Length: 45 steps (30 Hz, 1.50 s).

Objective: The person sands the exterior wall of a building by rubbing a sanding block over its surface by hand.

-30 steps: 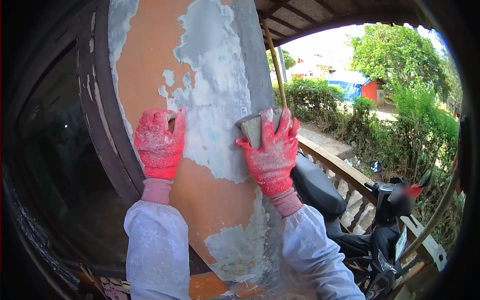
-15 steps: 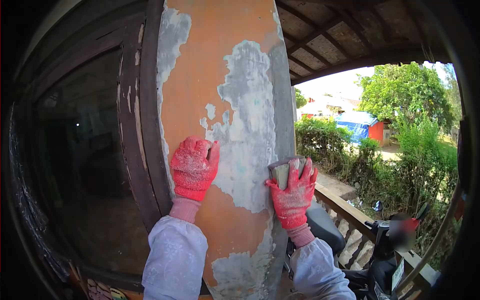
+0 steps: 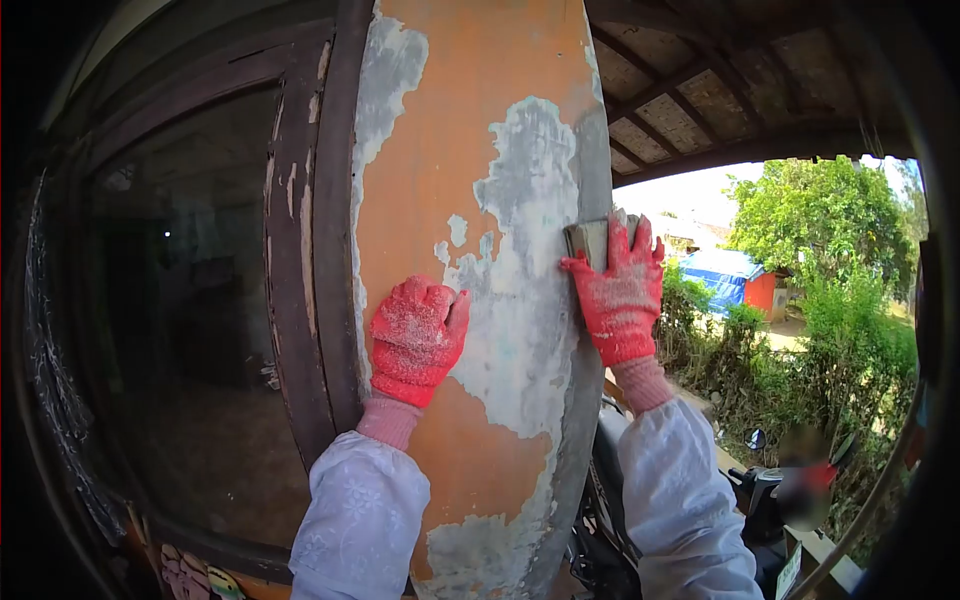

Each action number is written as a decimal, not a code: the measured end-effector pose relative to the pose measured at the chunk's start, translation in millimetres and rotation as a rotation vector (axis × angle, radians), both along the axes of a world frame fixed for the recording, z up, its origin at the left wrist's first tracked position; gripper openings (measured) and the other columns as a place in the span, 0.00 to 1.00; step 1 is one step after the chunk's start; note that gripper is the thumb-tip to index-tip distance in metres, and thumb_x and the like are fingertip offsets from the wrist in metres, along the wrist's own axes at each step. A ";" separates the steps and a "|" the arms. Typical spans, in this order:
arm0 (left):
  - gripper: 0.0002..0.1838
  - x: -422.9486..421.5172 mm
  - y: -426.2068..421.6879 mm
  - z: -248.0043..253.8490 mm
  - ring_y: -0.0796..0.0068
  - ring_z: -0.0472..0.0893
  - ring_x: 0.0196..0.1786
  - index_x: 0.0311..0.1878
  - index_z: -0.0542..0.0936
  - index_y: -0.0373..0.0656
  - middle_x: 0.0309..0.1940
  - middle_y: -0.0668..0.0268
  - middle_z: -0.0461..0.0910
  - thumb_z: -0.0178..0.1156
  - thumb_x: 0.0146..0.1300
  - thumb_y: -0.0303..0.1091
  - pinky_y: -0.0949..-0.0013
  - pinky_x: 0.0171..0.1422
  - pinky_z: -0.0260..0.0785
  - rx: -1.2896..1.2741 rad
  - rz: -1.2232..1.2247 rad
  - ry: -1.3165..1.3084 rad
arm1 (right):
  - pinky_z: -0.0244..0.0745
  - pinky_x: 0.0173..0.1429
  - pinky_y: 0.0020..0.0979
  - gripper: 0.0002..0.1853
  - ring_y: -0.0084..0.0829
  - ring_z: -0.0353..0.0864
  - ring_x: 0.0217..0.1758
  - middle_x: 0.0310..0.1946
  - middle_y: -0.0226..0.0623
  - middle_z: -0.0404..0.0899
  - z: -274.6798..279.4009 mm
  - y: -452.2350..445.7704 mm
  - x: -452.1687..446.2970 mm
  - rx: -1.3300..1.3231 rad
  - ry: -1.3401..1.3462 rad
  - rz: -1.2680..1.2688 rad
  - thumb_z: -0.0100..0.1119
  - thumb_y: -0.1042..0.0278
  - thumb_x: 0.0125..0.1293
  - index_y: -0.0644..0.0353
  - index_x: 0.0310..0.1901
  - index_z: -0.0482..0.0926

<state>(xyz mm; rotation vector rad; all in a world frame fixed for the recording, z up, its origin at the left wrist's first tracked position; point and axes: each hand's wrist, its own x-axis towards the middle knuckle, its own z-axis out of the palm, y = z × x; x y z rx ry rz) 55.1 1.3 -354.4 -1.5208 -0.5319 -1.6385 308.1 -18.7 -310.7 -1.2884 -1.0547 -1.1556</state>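
Note:
An orange wall (image 3: 430, 180) with grey-white patches of bare plaster stands in front of me. My left hand (image 3: 418, 338), in a dusty red glove, is curled against its orange part beside the patch; whatever its fingers hold, if anything, is hidden. At the wall's right edge my right hand (image 3: 622, 295), gloved the same way, presses a grey block (image 3: 590, 243) against the corner, fingers pointing up and thumb at the block's lower left.
A dark window frame (image 3: 305, 250) with peeling paint is on the left. At the right are a motorbike (image 3: 765, 490), a hedge (image 3: 740, 360), a tree and a blue-roofed shelter (image 3: 722, 272). A slatted roof (image 3: 680, 100) hangs overhead.
My right hand has moved up the wall's edge with the block. My left hand stays curled by the patch. The view has shifted, so the wall appears further right.

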 end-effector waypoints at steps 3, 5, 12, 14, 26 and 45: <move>0.10 -0.3 0.1 0.1 0.58 0.81 0.36 0.32 0.79 0.47 0.33 0.62 0.78 0.74 0.57 0.33 0.56 0.40 0.74 -0.015 0.009 0.001 | 0.58 0.78 0.57 0.51 0.65 0.57 0.77 0.76 0.57 0.60 -40.4 2.0 4.8 -0.044 -0.039 -0.036 0.68 0.28 0.54 0.47 0.76 0.66; 0.10 0.2 2.6 -0.8 0.58 0.81 0.37 0.31 0.79 0.47 0.33 0.62 0.78 0.74 0.57 0.33 0.56 0.40 0.74 -0.023 0.027 0.000 | 0.58 0.78 0.56 0.50 0.65 0.57 0.77 0.76 0.57 0.60 -5.1 -1.4 -5.2 -0.021 0.022 0.012 0.68 0.29 0.55 0.47 0.76 0.66; 0.10 -1.0 3.4 0.1 0.58 0.81 0.36 0.31 0.78 0.47 0.32 0.63 0.77 0.74 0.57 0.33 0.56 0.39 0.74 -0.003 0.017 0.005 | 0.55 0.80 0.45 0.46 0.48 0.64 0.78 0.75 0.55 0.63 198.7 11.0 -8.3 0.152 0.015 0.009 0.48 0.26 0.66 0.48 0.78 0.63; 0.10 -1.7 5.5 1.0 0.58 0.81 0.36 0.32 0.79 0.47 0.32 0.63 0.77 0.74 0.57 0.32 0.57 0.38 0.74 0.013 -0.011 0.023 | 0.57 0.78 0.48 0.48 0.52 0.66 0.76 0.72 0.56 0.67 228.9 15.5 -5.1 0.186 0.044 0.053 0.49 0.25 0.63 0.49 0.77 0.63; 0.10 0.6 7.0 1.8 0.61 0.82 0.35 0.32 0.79 0.46 0.35 0.63 0.78 0.73 0.59 0.34 0.59 0.38 0.75 0.015 0.018 0.009 | 0.68 0.69 0.60 0.46 0.67 0.63 0.72 0.67 0.63 0.65 -136.9 -13.8 -16.5 -0.008 -0.133 0.049 0.74 0.33 0.50 0.53 0.65 0.73; 0.11 -0.4 10.5 -2.1 0.63 0.84 0.38 0.34 0.81 0.45 0.38 0.63 0.81 0.73 0.61 0.39 0.61 0.42 0.78 -0.004 0.114 0.001 | 0.63 0.71 0.63 0.47 0.69 0.62 0.72 0.70 0.65 0.62 -213.0 -11.4 -12.3 -0.023 0.114 0.086 0.77 0.36 0.47 0.56 0.65 0.73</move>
